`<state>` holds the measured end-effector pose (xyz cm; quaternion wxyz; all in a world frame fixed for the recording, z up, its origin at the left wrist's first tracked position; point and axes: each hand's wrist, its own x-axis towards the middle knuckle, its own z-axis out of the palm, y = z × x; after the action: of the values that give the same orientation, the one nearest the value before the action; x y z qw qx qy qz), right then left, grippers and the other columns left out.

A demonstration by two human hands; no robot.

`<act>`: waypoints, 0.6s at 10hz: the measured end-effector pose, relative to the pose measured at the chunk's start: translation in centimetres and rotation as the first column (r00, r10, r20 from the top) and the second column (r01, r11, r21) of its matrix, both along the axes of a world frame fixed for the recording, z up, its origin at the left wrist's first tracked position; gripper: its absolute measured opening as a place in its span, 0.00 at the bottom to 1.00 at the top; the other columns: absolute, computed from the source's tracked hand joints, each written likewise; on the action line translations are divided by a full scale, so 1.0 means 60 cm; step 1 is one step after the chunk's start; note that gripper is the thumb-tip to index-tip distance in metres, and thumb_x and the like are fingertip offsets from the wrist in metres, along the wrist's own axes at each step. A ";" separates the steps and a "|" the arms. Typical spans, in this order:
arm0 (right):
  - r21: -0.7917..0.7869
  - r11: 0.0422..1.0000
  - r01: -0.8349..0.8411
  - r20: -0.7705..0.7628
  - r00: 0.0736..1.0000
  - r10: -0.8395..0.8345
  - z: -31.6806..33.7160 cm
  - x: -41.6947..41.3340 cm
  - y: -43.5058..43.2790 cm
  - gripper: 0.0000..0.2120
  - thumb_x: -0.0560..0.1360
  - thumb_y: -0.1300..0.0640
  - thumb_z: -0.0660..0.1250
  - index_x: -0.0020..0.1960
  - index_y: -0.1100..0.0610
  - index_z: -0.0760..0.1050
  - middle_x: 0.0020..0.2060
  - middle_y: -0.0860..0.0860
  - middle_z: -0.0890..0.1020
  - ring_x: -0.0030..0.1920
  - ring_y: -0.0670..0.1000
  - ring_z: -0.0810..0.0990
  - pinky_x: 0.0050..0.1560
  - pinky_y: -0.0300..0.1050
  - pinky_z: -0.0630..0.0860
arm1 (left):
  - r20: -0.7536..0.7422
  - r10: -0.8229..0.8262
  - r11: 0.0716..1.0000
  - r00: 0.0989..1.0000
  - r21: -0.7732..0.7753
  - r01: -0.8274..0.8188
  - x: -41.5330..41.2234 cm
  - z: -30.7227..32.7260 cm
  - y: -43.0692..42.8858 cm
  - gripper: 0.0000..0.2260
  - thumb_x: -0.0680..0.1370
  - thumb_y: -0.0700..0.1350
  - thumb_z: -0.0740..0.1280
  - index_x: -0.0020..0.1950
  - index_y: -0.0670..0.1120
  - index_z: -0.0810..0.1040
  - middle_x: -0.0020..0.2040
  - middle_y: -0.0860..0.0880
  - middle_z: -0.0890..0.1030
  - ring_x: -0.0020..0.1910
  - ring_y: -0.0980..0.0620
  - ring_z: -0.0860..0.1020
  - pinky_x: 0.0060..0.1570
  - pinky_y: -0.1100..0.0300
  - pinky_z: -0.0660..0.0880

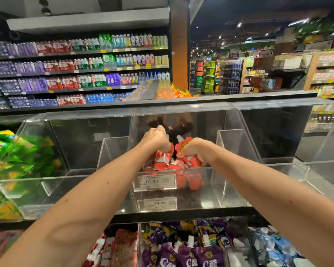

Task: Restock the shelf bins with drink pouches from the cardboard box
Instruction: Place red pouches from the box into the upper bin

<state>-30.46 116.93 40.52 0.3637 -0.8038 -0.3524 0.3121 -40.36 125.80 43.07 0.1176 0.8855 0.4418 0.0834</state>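
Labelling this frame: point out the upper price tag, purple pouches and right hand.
upper price tag (154,181), head view, on the printed 14.90.
purple pouches (186,256), head view, front of one pouch in the lower bin.
right hand (195,150), head view, back of the hand, gripping a red pouch (182,146).

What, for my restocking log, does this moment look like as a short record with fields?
setting: shop aisle, shelf of clear acrylic bins
left hand: grips red drink pouches inside the middle bin
right hand: grips a red white-spouted pouch in the same bin
bin contents: a few red pouches, low near the front
price label: 14.90
lower bin: purple spouted pouches
far left: green packets
cardboard box: not in view
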 end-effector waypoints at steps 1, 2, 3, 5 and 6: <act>0.025 0.999 -0.023 0.059 0.998 0.021 -0.004 -0.004 0.002 0.14 0.75 0.66 0.68 0.59 0.55 0.75 0.44 0.51 0.76 0.32 0.44 0.71 0.19 0.29 0.67 | -0.074 0.003 1.000 0.997 -0.025 -0.004 0.005 -0.016 0.006 0.25 0.75 0.52 0.73 0.66 0.41 0.71 0.62 0.41 0.77 0.57 0.42 0.78 0.48 0.52 0.76; 0.010 1.000 0.001 0.068 0.998 -0.001 0.000 -0.009 0.003 0.21 0.77 0.66 0.66 0.69 0.60 0.72 0.50 0.52 0.76 0.39 0.49 0.77 0.26 0.29 0.73 | -0.131 -0.032 0.999 0.991 -0.037 0.027 0.010 -0.048 0.008 0.23 0.76 0.54 0.73 0.64 0.43 0.73 0.60 0.43 0.79 0.54 0.44 0.78 0.51 0.50 0.77; 0.033 0.992 0.118 0.093 0.988 -0.121 -0.003 -0.007 0.013 0.30 0.81 0.59 0.58 0.80 0.52 0.53 0.70 0.51 0.70 0.63 0.56 0.76 0.59 0.44 0.78 | -0.177 -0.054 0.996 0.983 0.054 0.064 0.016 -0.057 0.016 0.23 0.77 0.56 0.71 0.66 0.45 0.73 0.64 0.43 0.77 0.64 0.41 0.75 0.62 0.46 0.74; -0.027 0.997 0.079 0.229 0.971 -0.070 -0.012 -0.002 0.010 0.26 0.70 0.60 0.74 0.65 0.63 0.71 0.46 0.53 0.78 0.44 0.51 0.79 0.43 0.41 0.78 | -0.261 -0.125 0.979 0.957 0.127 0.163 0.021 -0.066 0.037 0.21 0.78 0.54 0.69 0.67 0.45 0.73 0.67 0.43 0.74 0.70 0.41 0.67 0.65 0.45 0.69; -0.039 0.970 0.238 0.314 0.925 -0.214 -0.013 0.001 0.027 0.33 0.66 0.58 0.76 0.67 0.63 0.66 0.56 0.57 0.78 0.56 0.55 0.80 0.54 0.47 0.81 | -0.282 -0.145 0.959 0.948 0.194 0.205 0.021 -0.064 0.038 0.18 0.80 0.51 0.66 0.68 0.46 0.73 0.69 0.44 0.73 0.71 0.41 0.66 0.66 0.45 0.67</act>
<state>-30.38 118.54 39.73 0.3070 -0.8911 -0.2974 0.1523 -39.12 128.07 39.26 -0.0347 0.9321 0.3606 0.0022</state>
